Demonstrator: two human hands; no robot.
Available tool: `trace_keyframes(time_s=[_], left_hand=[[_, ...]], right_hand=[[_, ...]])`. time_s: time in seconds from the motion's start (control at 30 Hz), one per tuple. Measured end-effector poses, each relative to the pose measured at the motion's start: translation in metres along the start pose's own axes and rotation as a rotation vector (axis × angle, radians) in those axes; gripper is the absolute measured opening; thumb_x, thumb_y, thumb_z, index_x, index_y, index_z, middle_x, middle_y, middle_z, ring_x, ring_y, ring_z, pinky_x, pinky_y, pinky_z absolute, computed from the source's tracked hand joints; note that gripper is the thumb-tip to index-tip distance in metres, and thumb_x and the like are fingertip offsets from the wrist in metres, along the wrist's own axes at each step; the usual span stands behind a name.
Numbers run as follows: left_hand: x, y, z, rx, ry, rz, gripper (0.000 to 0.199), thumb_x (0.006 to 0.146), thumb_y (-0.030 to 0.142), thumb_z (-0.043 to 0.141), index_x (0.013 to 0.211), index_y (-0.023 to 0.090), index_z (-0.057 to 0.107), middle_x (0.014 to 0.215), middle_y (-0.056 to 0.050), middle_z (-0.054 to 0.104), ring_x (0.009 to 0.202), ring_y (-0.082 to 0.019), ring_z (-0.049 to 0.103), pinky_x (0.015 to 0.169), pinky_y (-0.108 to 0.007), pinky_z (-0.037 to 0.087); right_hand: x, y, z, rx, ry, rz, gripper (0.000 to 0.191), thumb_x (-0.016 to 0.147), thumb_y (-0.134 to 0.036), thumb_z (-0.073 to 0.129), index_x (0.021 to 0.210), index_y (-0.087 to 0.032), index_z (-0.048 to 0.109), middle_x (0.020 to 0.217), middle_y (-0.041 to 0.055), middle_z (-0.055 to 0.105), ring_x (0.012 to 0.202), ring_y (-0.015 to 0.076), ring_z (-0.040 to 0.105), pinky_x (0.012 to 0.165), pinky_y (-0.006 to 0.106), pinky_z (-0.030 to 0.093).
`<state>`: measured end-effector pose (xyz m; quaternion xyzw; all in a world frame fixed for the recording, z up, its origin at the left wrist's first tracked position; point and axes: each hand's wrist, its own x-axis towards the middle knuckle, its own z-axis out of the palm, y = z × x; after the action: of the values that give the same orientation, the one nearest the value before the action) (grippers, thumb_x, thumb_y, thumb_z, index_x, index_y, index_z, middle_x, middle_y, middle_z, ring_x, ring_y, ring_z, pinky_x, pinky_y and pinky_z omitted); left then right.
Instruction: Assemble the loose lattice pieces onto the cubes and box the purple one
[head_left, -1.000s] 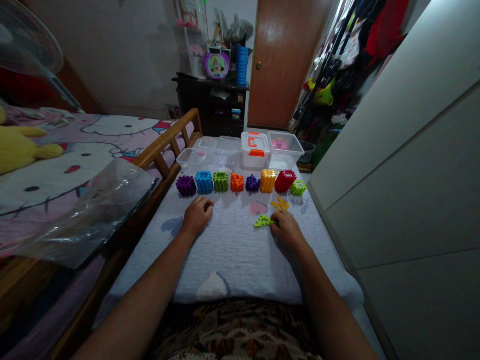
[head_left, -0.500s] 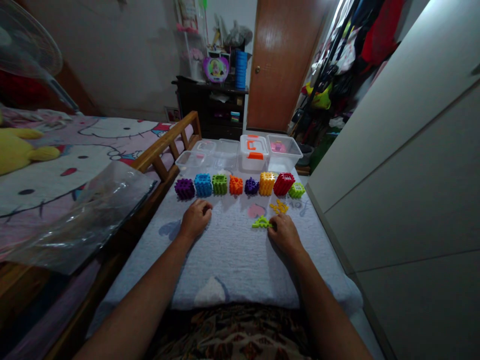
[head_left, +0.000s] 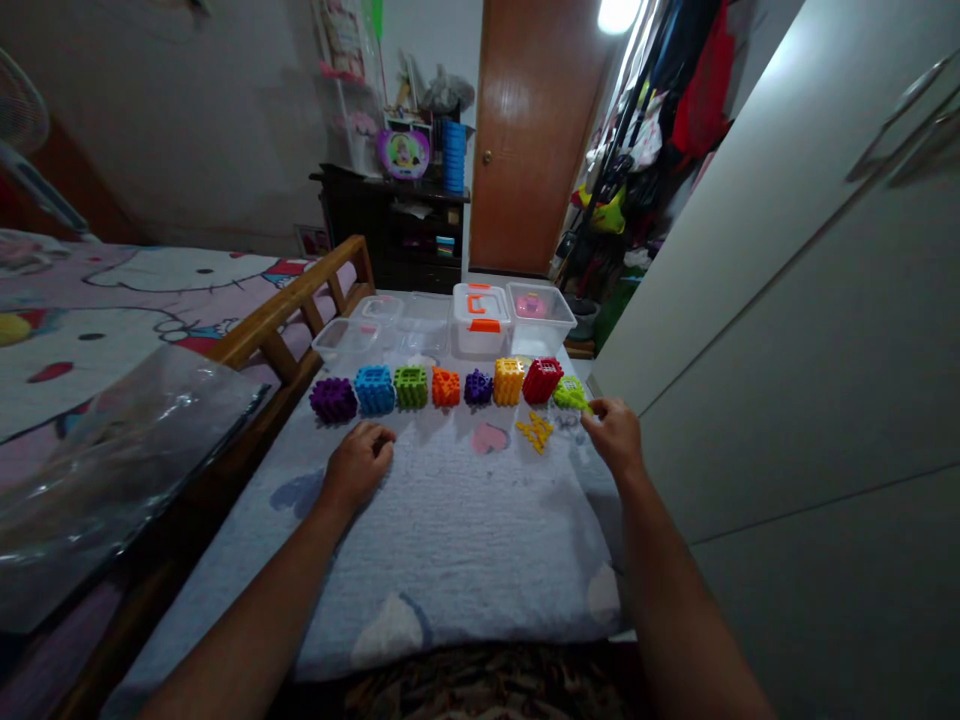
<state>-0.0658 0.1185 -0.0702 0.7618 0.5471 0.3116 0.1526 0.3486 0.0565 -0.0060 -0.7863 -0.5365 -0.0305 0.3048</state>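
One lime piece (head_left: 583, 403), pinched by your right hand (head_left: 616, 432) at the row-end lime block (head_left: 568, 391); too hard a push could topple the block into the red stack (head_left: 541, 380). Your left hand (head_left: 358, 464) rests loosely curled, apparently empty.

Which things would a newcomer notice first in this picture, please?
The eye would probably fall first on the bright row of coloured blocks across the pale cloth, in front of plastic boxes. Next comes the right hand at the row's right end, holding a lime-green piece.
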Motion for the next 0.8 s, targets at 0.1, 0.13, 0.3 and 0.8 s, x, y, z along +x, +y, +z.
trace_keyframes(time_s=[0.1,0.13,0.3,0.8], left_hand=[[0.0,-0.001,0.001,-0.009,0.002,-0.005,0.02,0.081,0.031,0.048,0.083,0.021,0.065,0.093,-0.007,0.064,0.089,-0.023,0.063,0.085,-0.036,0.051],[0.0,-0.001,0.001,-0.011,0.002,-0.005,0.02,0.081,0.031,0.048,0.082,0.021,0.065,0.093,-0.007,0.064,0.089,-0.024,0.063,0.085,-0.036,0.051],[0.0,-0.001,0.0,-0.011,0.015,0.008,0.019,0.08,0.031,0.047,0.081,0.022,0.064,0.091,-0.006,0.065,0.089,-0.024,0.063,0.087,-0.037,0.05],[0.0,0.0,-0.001,-0.01,0.019,0.009,0.018,0.079,0.031,0.048,0.08,0.022,0.063,0.09,-0.006,0.066,0.088,-0.023,0.063,0.087,-0.036,0.051]], right_hand=[[0.028,0.001,0.002,-0.104,0.033,0.093,0.02,0.076,-0.027,0.06,0.082,-0.015,0.074,0.087,0.0107,0.072,0.08,0.021,0.063,0.074,0.03,0.044],[0.034,0.001,0.004,-0.13,0.033,0.12,0.019,0.077,-0.026,0.06,0.082,-0.015,0.075,0.086,0.0109,0.073,0.08,0.0213,0.064,0.073,0.029,0.043],[0.051,-0.004,0.017,-0.173,0.006,0.225,0.018,0.077,-0.023,0.061,0.083,-0.016,0.077,0.084,0.0113,0.075,0.077,0.0224,0.066,0.065,0.029,0.041],[0.043,-0.009,0.037,-0.191,-0.002,0.216,0.019,0.08,-0.026,0.062,0.082,-0.014,0.077,0.085,0.0171,0.073,0.077,0.023,0.066,0.064,0.029,0.042]])
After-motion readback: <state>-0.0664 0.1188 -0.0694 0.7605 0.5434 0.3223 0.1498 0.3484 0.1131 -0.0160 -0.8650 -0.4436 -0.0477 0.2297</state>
